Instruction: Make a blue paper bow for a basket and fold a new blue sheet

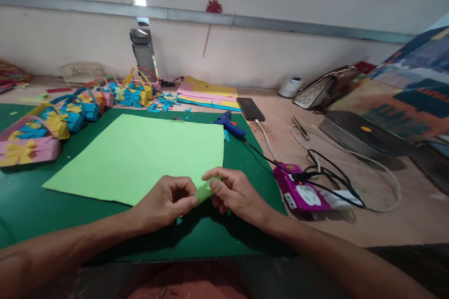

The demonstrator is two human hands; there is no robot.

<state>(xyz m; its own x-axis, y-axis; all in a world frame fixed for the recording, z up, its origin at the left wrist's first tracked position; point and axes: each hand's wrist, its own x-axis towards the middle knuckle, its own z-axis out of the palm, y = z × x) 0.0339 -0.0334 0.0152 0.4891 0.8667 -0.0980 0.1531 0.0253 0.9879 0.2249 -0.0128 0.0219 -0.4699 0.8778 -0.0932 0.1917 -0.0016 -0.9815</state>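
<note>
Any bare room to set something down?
Free: the green mat between light green sheet and left forearm; the table between phone and gold pen-like item. Crowded: the mat's far left, with paper baskets, and around the purple power box, with tangled cables.

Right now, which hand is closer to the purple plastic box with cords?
Right. The right hand is left of the purple box, apart from it; the left hand is farther left.

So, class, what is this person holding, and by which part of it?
The light green sheet, by its near right corner, which looks curled up; the left hand and the right hand both pinch it there.
</note>
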